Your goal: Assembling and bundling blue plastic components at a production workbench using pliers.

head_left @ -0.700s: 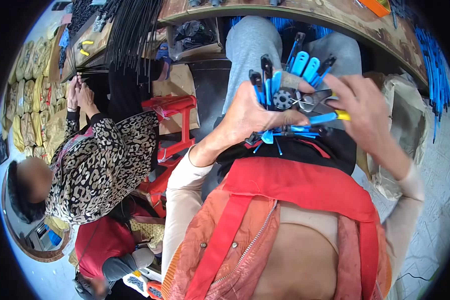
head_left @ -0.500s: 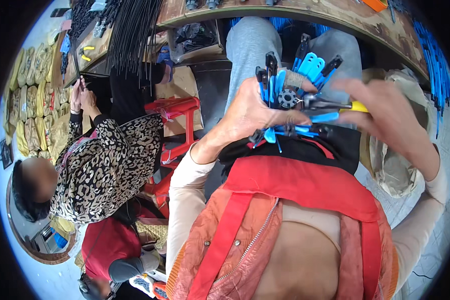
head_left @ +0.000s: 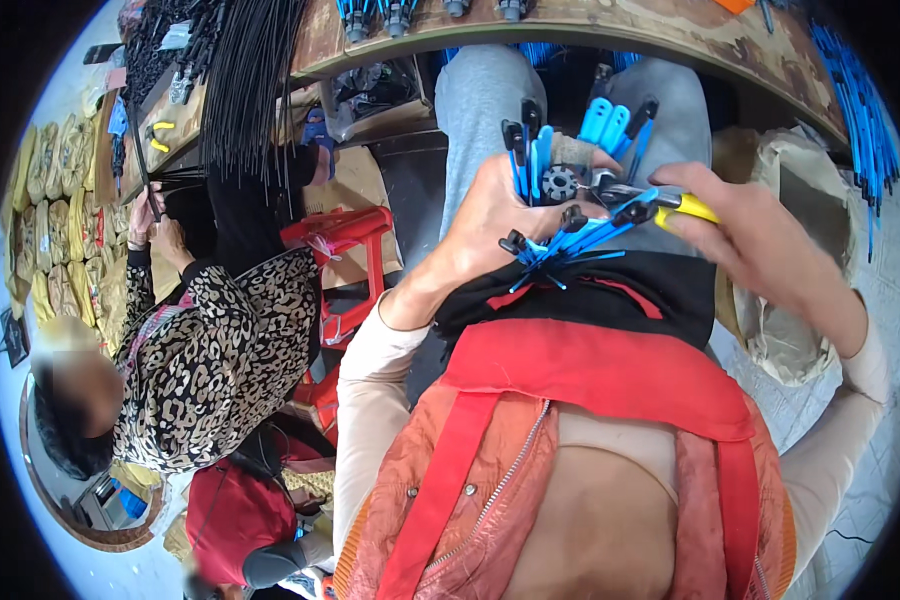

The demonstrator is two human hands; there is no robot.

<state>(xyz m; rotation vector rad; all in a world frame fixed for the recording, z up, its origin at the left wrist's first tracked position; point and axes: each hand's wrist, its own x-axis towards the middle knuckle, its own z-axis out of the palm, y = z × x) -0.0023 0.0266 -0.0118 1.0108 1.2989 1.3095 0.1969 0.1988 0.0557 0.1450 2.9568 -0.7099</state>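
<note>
My left hand [head_left: 490, 215] is closed round a bundle of blue strips with black end pieces, fanned out about a dark round notched hub [head_left: 558, 184]. A tan wrap shows on one of its fingers. In my right hand [head_left: 755, 225] are pliers [head_left: 688, 207] with yellow handles, their jaws beside the hub where a thin wire seems to show. Light blue flat strips [head_left: 602, 122] stick up beyond the hub. Other blue strips [head_left: 595, 238] spread toward me below it. Some of the bundle is hidden by my left fingers.
A wooden bench [head_left: 670, 38] runs along the far side, with blue rods [head_left: 860, 130] hanging at its right. A pale sack [head_left: 795, 300] stands right of my knees. At left are a red stool [head_left: 360, 240], thin black rods [head_left: 250, 90] and a co-worker in a patterned top [head_left: 220, 365].
My right hand, blurred before, shows more clearly, and the pliers sit at a different angle with their yellow handles more in view. Blue strips below the hub have shifted. The view has moved slightly.
</note>
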